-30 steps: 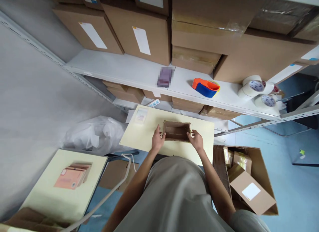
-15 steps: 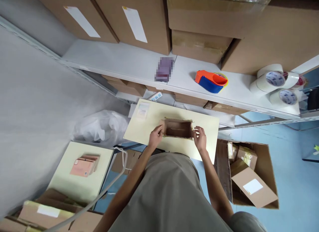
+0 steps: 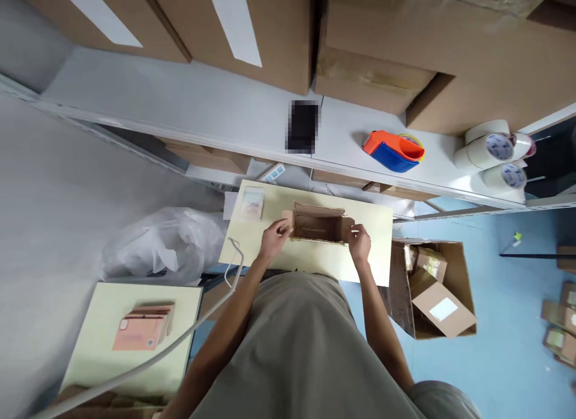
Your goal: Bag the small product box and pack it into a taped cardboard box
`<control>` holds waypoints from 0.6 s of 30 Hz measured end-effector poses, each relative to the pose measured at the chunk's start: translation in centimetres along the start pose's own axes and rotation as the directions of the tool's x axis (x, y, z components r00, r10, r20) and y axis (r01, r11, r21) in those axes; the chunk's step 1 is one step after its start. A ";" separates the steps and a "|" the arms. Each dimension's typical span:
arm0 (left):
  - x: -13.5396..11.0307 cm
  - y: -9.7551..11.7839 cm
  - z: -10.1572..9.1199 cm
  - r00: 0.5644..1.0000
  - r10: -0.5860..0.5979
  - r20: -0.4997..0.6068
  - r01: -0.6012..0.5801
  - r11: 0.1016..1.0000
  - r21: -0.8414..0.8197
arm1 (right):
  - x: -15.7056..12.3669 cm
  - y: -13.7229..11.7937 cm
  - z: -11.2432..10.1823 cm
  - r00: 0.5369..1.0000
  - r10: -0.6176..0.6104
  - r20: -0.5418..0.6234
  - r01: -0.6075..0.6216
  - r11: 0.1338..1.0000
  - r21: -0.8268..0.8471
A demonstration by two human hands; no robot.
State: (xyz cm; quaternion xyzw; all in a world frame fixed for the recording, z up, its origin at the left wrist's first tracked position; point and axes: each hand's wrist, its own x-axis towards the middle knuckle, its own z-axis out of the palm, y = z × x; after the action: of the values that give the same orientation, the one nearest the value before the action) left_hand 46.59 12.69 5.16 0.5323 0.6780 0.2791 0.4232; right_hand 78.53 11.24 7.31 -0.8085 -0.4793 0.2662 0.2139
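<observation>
A small cardboard box [image 3: 318, 211] stands open at the top on the cream tabletop [image 3: 382, 233], and I see into its dark interior. At its left end, the fingers of my left hand [image 3: 275, 238] are closed on a short side flap [image 3: 287, 216]. My right hand [image 3: 359, 244] pinches the flap at the opposite end, with the fingertips partly hiding it. On the left part of the tabletop lies a pale printed packet [image 3: 252, 204].
Above the table runs a shelf [image 3: 180, 101] with a tape dispenser [image 3: 393, 152], tape rolls [image 3: 497, 149], a blurred dark object [image 3: 302, 126] and large cartons [image 3: 382, 35]. An open carton [image 3: 468, 299] stands right. Left are pink booklets [image 3: 137, 335], a plastic bag [image 3: 166, 245] and a pale tube [image 3: 193, 326].
The box's side flaps now stand out at both ends, and its long back edge is raised. My right hand has closed on the right flap. The camera view has shifted.
</observation>
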 end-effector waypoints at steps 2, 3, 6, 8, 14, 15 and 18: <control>0.3 -0.5 -0.7 0.997 0.049 0.053 -0.046 0.997 -0.060 | -0.9 -1.6 0.1 0.998 -0.027 -0.051 0.026 1.000 -0.009; 0.3 -0.8 -1.1 0.994 0.071 0.078 -0.064 0.994 -0.090 | -1.4 -2.5 0.1 0.995 -0.044 -0.087 0.042 0.999 -0.017; 0.5 -2.1 -2.8 0.984 0.127 0.127 -0.103 0.979 -0.177 | -2.9 -6.1 0.5 0.976 -0.114 -0.185 0.107 0.993 -0.046; 0.8 -3.6 -4.4 0.983 0.142 0.118 -0.113 0.968 -0.224 | -3.9 -9.0 1.2 0.959 -0.182 -0.215 0.172 0.983 -0.065; 4.2 -10.6 -9.9 0.994 -0.067 -0.084 0.047 0.974 -0.221 | -6.5 -18.6 6.5 0.911 -0.390 -0.136 0.384 0.920 -0.074; 5.2 -11.9 -10.8 0.983 -0.129 -0.130 0.103 0.976 -0.191 | -6.8 -19.9 7.9 0.903 -0.420 -0.087 0.417 0.907 -0.057; 8.5 -15.3 -13.0 0.917 -0.304 -0.259 0.291 0.953 -0.089 | -7.1 -23.1 13.4 0.893 -0.442 0.084 0.444 0.896 -0.005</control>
State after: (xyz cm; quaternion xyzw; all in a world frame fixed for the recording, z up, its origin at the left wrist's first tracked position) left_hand 27.21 17.54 -3.57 0.3694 0.7952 0.2980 0.3773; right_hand 51.92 16.56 12.56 -0.6693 -0.6620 0.2373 0.2398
